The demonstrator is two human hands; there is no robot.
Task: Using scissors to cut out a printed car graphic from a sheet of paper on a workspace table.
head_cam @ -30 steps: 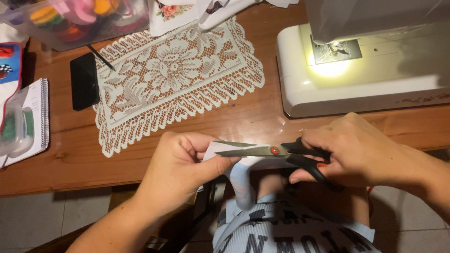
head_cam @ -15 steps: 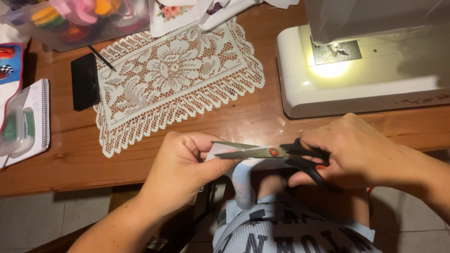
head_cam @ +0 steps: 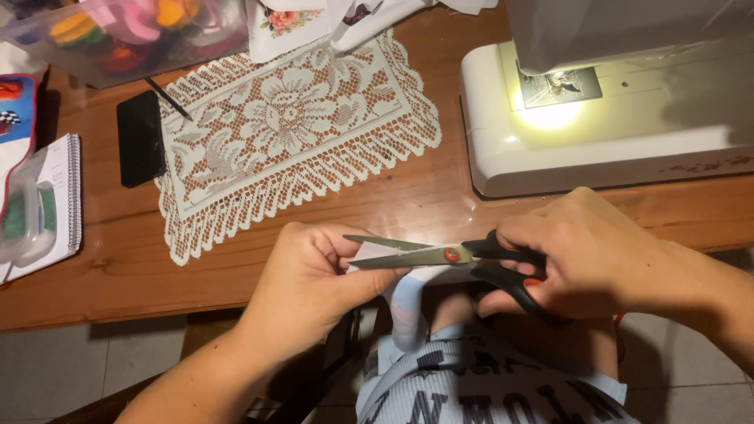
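Your right hand [head_cam: 585, 255] is gripping the black-handled scissors with silver blades and a red pivot screw [head_cam: 440, 255], its fingers [head_cam: 510, 302] curled closed through and around the handle loops. The blades are standing slightly apart and pointing left, biting into the small white piece of fabric [head_cam: 369, 251]. Your left hand [head_cam: 310, 286] is pinching that fabric, thumb and fingers [head_cam: 334, 247] pressed shut on its left end, right where the blade tips are reaching. All of this is happening just off the near edge of the brown wooden counter [head_cam: 440, 208], above your lap. A pale blue strip of cloth [head_cam: 408, 310] is hanging down beneath the scissors. Further in, a white lace doily with a flower pattern [head_cam: 287, 137] is lying mid-counter, with a black phone [head_cam: 141, 149] beside its left edge. Toward the far right corner a white sewing machine with its lamp lit [head_cam: 597, 126] is standing. At the left edge a spiral notebook [head_cam: 55, 204] is resting.
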